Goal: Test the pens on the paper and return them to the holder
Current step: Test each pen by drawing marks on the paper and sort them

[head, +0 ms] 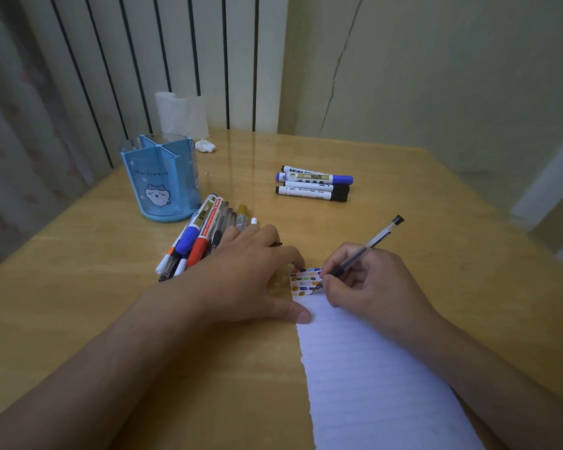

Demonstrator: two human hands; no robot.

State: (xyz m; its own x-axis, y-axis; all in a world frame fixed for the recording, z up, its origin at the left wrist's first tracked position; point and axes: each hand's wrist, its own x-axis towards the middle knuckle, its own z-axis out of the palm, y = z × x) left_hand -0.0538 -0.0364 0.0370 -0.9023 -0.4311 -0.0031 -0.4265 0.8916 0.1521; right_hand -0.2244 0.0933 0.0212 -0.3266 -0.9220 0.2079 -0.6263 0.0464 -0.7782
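My right hand (368, 280) grips a clear black gel pen (371, 243), its tip down on the top edge of a lined white paper (377, 378) among several coloured test marks (306, 280). My left hand (247, 271) lies flat, fingers spread, pressing the paper's top left corner. A thin black item sticks out from under its fingers. The blue pen holder (161, 180) with a cat picture stands at the back left and looks empty. A pile of markers and pens (202, 235) lies between the holder and my left hand.
A group of three whiteboard markers (314, 184), blue and black capped, lies at the back centre. A tissue roll (181, 113) and a crumpled tissue (205, 145) sit at the table's far edge by the radiator. The wooden table (436, 196) ends at the right.
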